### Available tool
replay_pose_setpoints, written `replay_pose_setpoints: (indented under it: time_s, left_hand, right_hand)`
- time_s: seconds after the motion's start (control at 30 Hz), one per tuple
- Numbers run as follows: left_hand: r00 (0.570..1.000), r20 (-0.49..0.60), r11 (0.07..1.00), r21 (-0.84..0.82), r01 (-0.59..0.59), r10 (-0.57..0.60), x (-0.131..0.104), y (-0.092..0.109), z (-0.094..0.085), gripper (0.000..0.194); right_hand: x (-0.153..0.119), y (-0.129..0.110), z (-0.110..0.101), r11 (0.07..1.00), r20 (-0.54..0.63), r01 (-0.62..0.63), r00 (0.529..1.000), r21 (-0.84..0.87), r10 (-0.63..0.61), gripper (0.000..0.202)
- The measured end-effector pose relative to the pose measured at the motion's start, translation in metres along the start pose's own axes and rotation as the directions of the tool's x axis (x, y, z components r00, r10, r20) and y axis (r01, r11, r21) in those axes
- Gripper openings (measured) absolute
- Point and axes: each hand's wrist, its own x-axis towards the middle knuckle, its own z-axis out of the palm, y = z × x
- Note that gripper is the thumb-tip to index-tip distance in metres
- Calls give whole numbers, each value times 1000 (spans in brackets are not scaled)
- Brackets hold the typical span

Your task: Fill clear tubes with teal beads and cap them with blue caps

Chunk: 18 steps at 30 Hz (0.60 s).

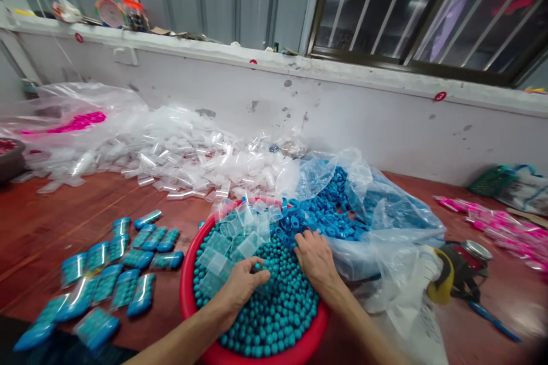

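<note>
A red basin is full of teal beads, with several clear plastic cases lying on top at its far left. My left hand is over the beads, thumb and fingers closed around a clear case with teal beads in it, partly hidden by the fingers. At the basin's far right rim, my right hand has its fingers curled into the blue caps, seemingly pinching one; its fingertips are partly hidden. More blue caps spill from a clear bag behind it.
Filled cases with blue caps lie on the red-brown table at left. A large heap of empty clear cases lies along the wall. To the right are a yellow-and-black tape dispenser, a blue pen and pink pieces.
</note>
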Motion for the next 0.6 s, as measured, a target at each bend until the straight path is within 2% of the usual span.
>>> replay_pose_setpoints:
  time_s: [0.13,0.27,0.33,0.4,0.47,0.53,0.6]
  left_hand:
    - [998,6,996,-66,-59,59,-14,8,-3,27]
    - [994,46,980,-178,-85,94,-16,12,-5,28]
    - [994,87,979,-201,-46,65,-15,11,-6,32]
    - [994,106,985,-172,19,-1,-15,10,-5,36]
    - [994,96,992,-114,59,-48,-15,9,-4,36]
    - [996,77,997,-63,45,-40,-15,8,-2,34]
    - [998,62,1000,-15,19,-18,-15,8,-2,33]
  right_hand:
    - [-6,-7,0,984,-6,98,995,152,-98,25]
    - [-7,-3,9,909,27,293,949,297,-314,42]
    - [-7,0,9,889,35,331,933,317,-359,46]
    - [-6,0,3,924,22,253,963,286,-270,45]
    - [-5,-6,-6,974,60,64,995,217,-78,35]
    - [-4,-18,-14,989,146,-87,987,117,69,35]
    - [-3,-31,-15,994,215,-100,973,51,87,38]
